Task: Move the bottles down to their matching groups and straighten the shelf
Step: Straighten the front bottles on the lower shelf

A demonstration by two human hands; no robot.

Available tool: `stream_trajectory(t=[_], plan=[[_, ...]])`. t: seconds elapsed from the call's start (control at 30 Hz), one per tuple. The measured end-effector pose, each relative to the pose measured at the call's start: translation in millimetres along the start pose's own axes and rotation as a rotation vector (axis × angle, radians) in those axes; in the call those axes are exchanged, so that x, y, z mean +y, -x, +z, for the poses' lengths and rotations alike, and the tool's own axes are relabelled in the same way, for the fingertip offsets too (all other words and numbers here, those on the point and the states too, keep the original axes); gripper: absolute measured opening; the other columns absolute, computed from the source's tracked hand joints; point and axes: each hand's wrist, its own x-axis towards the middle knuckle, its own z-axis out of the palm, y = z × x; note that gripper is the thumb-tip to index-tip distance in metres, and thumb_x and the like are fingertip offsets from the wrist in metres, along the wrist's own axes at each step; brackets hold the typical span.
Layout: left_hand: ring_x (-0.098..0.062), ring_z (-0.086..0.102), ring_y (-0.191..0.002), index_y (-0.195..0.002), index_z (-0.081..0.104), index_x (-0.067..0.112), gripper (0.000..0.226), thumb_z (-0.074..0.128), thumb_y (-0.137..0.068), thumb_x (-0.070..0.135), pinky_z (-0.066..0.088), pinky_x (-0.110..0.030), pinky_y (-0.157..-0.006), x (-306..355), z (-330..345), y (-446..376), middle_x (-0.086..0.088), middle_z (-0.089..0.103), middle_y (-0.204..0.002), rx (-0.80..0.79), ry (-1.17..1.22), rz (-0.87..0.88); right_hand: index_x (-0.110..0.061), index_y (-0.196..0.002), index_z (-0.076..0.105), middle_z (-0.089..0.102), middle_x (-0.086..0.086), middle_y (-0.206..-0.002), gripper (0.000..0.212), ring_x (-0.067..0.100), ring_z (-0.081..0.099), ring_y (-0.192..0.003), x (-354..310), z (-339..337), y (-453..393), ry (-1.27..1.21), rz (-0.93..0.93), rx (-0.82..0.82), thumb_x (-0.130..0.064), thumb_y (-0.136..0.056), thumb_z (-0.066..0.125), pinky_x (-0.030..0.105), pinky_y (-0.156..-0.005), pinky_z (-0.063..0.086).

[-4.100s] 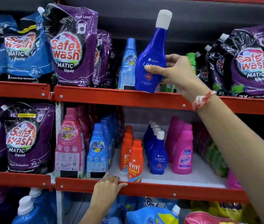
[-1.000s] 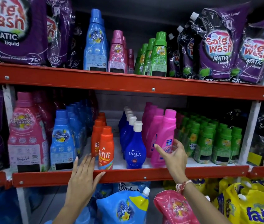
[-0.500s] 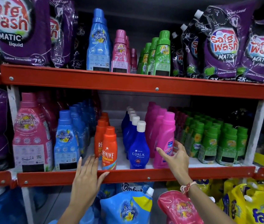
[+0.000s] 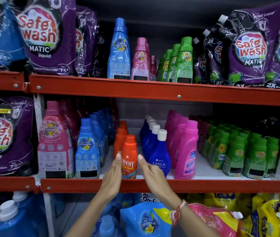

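Hands first: my left hand [image 4: 113, 175] reaches up over the red edge of the middle shelf [image 4: 153, 185], fingers straight and together, its fingertips against the left side of the front orange Revive bottle [image 4: 129, 156]. My right hand [image 4: 150, 170] comes in from the other side, palm turned toward the bottle, fingers extended and loose, its tips just beside the bottle's right flank; I cannot tell whether they touch. Neither hand closes around anything. A red-and-white thread bracelet [image 4: 176, 213] circles my right wrist.

The Revive bottle stands upright at the front of its row, with three or so orange ones behind it. Just to its right stands the blue Ujala bottle [image 4: 159, 156], white-capped, heading a row of about five. Next comes a pink Vanish bottle [image 4: 188, 151] with more pink ones behind it, then a block of small green Comfort bottles [image 4: 238, 151], too many to count.

On the upper shelf [image 4: 153, 93] one tall blue Comfort bottle [image 4: 119, 52] stands beside three pink bottles [image 4: 141, 60] and a row of four green bottles [image 4: 183, 60], between purple Safewash pouches [image 4: 48, 36].
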Motion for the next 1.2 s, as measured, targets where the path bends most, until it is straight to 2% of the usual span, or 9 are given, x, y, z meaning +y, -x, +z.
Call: stream_trajectory(t=[0.1, 0.17, 0.33, 0.53, 0.7, 0.83, 0.9, 1.07, 1.2], plan=[[-0.01, 0.055, -0.119, -0.109, 0.05, 0.059, 0.074, 0.01, -0.06, 0.098, 0.031, -0.04, -0.115, 8.1, -6.0, 1.3, 0.023, 0.064, -0.116, -0.06, 0.113, -0.048, 0.003, -0.104, 0.066, 0.076, 0.018, -0.101, 0.104, 0.024, 0.07, -0.103, 6.7, 14.1, -12.8, 0.011, 0.111, -0.013, -0.087, -0.078, 0.021, 0.041, -0.101, 0.05], [0.0, 0.059, -0.107, -0.102, 0.053, 0.056, 0.066, 0.011, -0.065, 0.093, 0.033, -0.036, -0.113, 13.0, -8.8, 2.6, 0.033, 0.063, -0.1, -0.078, 0.152, -0.042, 0.004, -0.104, 0.066, 0.076, 0.017, -0.099, 0.11, 0.027, 0.07, -0.1, 11.5, 18.1, -23.1, -0.023, 0.167, 0.014, -0.092, -0.074, 0.022, 0.046, -0.101, 0.049], [0.007, 0.058, -0.099, -0.11, 0.049, 0.048, 0.062, 0.008, -0.074, 0.078, 0.037, -0.019, -0.098, 19.2, -16.8, 13.6, 0.022, 0.062, -0.106, -0.098, 0.16, -0.016, 0.003, -0.114, 0.062, 0.076, 0.017, -0.103, 0.118, 0.024, 0.073, -0.1, 13.6, 25.2, -33.0, -0.096, 0.193, 0.011, -0.098, -0.065, 0.027, 0.046, -0.102, 0.05], [-0.009, 0.055, -0.121, -0.112, 0.049, 0.056, 0.071, 0.01, -0.067, 0.094, 0.032, -0.034, -0.112, 8.3, -27.1, 13.6, 0.012, 0.06, -0.125, -0.055, 0.125, -0.01, 0.001, -0.112, 0.065, 0.078, 0.014, -0.099, 0.115, 0.022, 0.074, -0.097, 9.8, 36.6, -37.8, -0.145, 0.208, 0.012, -0.098, -0.064, 0.032, 0.046, -0.101, 0.051], [-0.012, 0.053, -0.124, -0.125, 0.044, 0.053, 0.088, 0.008, -0.058, 0.099, 0.03, -0.036, -0.112, 9.1, -28.2, 14.2, 0.012, 0.059, -0.128, -0.05, 0.075, -0.039, -0.016, -0.097, 0.078, 0.08, 0.0, -0.098, 0.092, 0.015, 0.073, -0.101, 4.9, 36.3, -34.4, -0.14, 0.191, -0.053, -0.092, -0.072, 0.031, 0.041, -0.105, 0.049], [-0.012, 0.047, -0.13, -0.144, 0.038, 0.038, 0.106, 0.008, -0.062, 0.098, 0.026, -0.04, -0.116, 10.1, -28.4, 18.0, 0.01, 0.052, -0.138, -0.04, 0.024, -0.064, -0.031, -0.115, 0.072, 0.075, -0.005, -0.117, 0.085, 0.014, 0.065, -0.117, 10.0, 31.8, -32.1, -0.156, 0.201, -0.128, -0.092, -0.071, 0.034, 0.042, -0.112, 0.043], [-0.005, 0.041, -0.129, -0.146, 0.036, 0.034, 0.095, 0.008, -0.074, 0.089, 0.024, -0.032, -0.114, 11.0, -27.1, 21.3, 0.014, 0.046, -0.139, -0.024, 0.011, -0.024, -0.036, -0.122, 0.068, 0.069, -0.01, -0.125, 0.071, 0.01, 0.058, -0.126, 9.2, 25.2, -24.5, -0.162, 0.142, -0.155, -0.084, -0.079, 0.037, 0.037, -0.115, 0.039], [-0.003, 0.045, -0.119, -0.128, 0.053, 0.023, 0.074, 0.011, -0.09, 0.071, 0.03, -0.022, -0.101, 15.7, -10.5, 30.6, 0.013, 0.051, -0.126, 0.439, -0.135, 0.303, -0.03, -0.107, 0.071, 0.076, 0.005, -0.11, 0.036, 0.015, 0.068, -0.11, 14.2, -3.2, -6.1, -0.146, -0.036, 0.132, -0.052, -0.096, 0.045, 0.042, -0.103, 0.05], [0.004, 0.051, -0.108, -0.117, 0.056, 0.028, 0.06, 0.014, -0.093, 0.064, 0.036, -0.013, -0.092, 27.1, 17.9, 29.7, 0.017, 0.056, -0.109, 0.329, -0.089, 0.399, -0.032, -0.093, 0.07, 0.077, -0.008, -0.097, 0.023, 0.009, 0.071, -0.096, 14.3, -23.9, 5.0, -0.175, -0.053, 0.396, -0.031, -0.1, 0.049, 0.04, -0.092, 0.056]])
